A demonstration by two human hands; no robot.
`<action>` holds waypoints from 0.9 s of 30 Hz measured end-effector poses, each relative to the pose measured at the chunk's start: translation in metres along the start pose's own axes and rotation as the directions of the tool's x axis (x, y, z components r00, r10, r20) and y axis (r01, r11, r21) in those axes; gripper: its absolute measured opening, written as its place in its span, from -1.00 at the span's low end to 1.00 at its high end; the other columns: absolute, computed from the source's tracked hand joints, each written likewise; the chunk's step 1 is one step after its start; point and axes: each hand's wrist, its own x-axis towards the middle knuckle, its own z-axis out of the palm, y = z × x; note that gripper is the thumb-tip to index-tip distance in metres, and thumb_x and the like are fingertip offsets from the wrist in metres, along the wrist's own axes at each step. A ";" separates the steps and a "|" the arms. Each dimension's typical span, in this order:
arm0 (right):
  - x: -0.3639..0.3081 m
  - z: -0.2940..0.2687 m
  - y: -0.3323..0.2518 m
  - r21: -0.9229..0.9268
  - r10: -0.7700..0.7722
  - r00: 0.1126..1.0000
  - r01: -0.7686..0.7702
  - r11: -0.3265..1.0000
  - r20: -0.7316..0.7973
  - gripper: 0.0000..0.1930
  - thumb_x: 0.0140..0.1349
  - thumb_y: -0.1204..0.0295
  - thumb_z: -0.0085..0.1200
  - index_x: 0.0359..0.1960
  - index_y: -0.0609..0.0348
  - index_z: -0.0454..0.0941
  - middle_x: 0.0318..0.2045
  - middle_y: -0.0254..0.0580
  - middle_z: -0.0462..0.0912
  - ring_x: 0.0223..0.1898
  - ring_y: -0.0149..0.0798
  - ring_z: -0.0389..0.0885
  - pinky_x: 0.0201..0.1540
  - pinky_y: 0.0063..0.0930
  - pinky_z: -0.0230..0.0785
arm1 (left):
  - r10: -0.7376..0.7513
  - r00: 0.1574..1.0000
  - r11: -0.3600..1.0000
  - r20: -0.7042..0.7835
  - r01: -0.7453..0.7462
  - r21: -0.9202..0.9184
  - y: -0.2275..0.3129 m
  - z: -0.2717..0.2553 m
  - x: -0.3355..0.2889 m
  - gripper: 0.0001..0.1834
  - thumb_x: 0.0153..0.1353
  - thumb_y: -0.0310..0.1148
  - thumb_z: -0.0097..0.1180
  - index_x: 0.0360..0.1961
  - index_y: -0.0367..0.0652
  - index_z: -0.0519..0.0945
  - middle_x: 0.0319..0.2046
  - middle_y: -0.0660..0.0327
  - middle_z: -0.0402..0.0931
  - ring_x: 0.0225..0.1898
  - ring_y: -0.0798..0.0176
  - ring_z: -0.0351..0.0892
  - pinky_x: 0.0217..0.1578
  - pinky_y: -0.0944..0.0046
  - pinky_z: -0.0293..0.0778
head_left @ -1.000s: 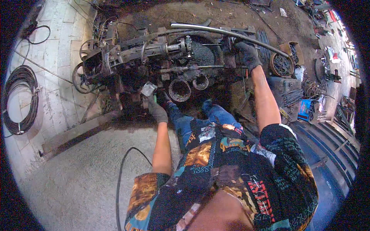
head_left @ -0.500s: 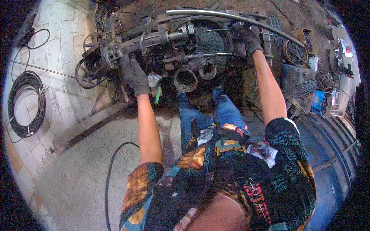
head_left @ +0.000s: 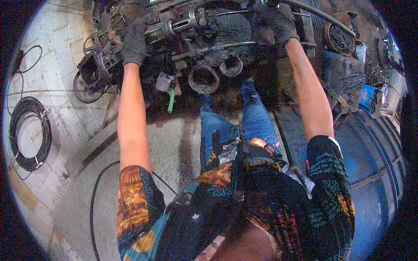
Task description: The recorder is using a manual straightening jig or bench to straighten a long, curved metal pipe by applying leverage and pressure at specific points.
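A dark, grimy metal machine stretches across the far side in front of me. It carries a metal shaft with a clevis-like end. My left hand, in a dark glove, reaches onto the machine's left part. My right hand, gloved too, lies at its right end, near a long metal rod. Dark parts and shadow hide the fingers of both hands. Two round metal cups, a larger one and a smaller one, are on the machine's near side.
A green-handled item hangs below the machine beside a cloudy plastic piece. Coiled black cable lies on the left paving. A black hose runs over the floor. At right are a basket of metal pieces and a blue packet.
My left hand has moved away from me and slightly left, farther onto the machine. My right hand stays at the right end. The view has shifted, so the machine sits higher in the picture.
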 end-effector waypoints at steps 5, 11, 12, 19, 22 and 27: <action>-0.003 0.007 -0.001 0.141 -0.228 0.968 0.241 0.960 -0.102 -0.69 0.25 0.18 0.18 -0.08 0.07 0.61 -0.23 -0.04 0.67 -0.13 -0.02 0.65 -0.05 -0.17 0.49 | -0.151 0.986 0.988 0.074 0.148 0.044 0.009 -0.010 0.006 -0.56 0.44 -0.44 -0.23 0.30 -0.15 0.43 0.22 -0.10 0.46 0.23 -0.20 0.44 0.28 0.02 0.36; -0.003 0.012 0.010 -0.298 -0.320 0.947 0.296 0.908 -0.035 -0.72 0.21 0.32 0.19 -0.08 0.10 0.54 -0.16 -0.06 0.60 -0.05 0.01 0.56 0.06 -0.13 0.41 | -0.231 0.973 0.973 0.030 0.230 0.033 0.022 -0.011 0.011 -0.59 0.43 -0.43 -0.19 0.25 -0.14 0.47 0.21 -0.05 0.49 0.22 -0.15 0.47 0.26 0.03 0.38; -0.003 0.011 0.011 -0.141 -0.330 0.943 0.322 0.936 -0.037 -0.72 0.21 0.33 0.18 -0.06 0.11 0.53 -0.15 -0.05 0.59 -0.02 0.02 0.53 0.09 -0.12 0.38 | -0.186 0.982 0.980 0.028 0.184 0.072 0.023 -0.011 0.012 -0.60 0.44 -0.42 -0.18 0.24 -0.15 0.48 0.21 -0.04 0.50 0.22 -0.14 0.47 0.26 0.03 0.38; -0.005 0.020 0.001 0.424 -0.214 0.971 0.240 0.873 -0.109 -0.66 0.15 0.53 0.23 -0.03 0.12 0.50 -0.15 -0.15 0.58 -0.06 -0.18 0.54 0.04 -0.24 0.42 | -0.109 0.981 0.994 -0.160 0.108 -0.018 0.009 0.003 0.009 -0.62 0.44 -0.37 -0.13 0.22 -0.13 0.51 0.18 -0.03 0.52 0.21 -0.12 0.48 0.25 0.02 0.38; -0.004 0.019 0.012 0.480 -0.211 0.977 0.206 0.853 -0.044 -0.64 0.16 0.54 0.24 0.00 0.11 0.49 -0.15 -0.21 0.61 -0.09 -0.27 0.56 -0.01 -0.30 0.46 | -0.232 0.969 0.950 -0.091 0.205 -0.237 0.027 -0.007 0.019 -0.62 0.42 -0.38 -0.09 0.23 -0.10 0.52 0.18 -0.01 0.52 0.21 -0.12 0.48 0.25 0.01 0.39; -0.004 0.025 0.005 0.413 -0.179 0.984 0.163 0.896 0.000 -0.63 0.19 0.53 0.22 0.04 0.12 0.47 -0.17 -0.22 0.61 -0.11 -0.29 0.56 -0.04 -0.33 0.46 | -0.149 0.986 0.986 -0.080 0.142 -0.086 0.020 -0.018 0.015 -0.55 0.37 -0.46 -0.06 0.28 -0.08 0.48 0.19 -0.01 0.51 0.21 -0.12 0.48 0.25 0.00 0.39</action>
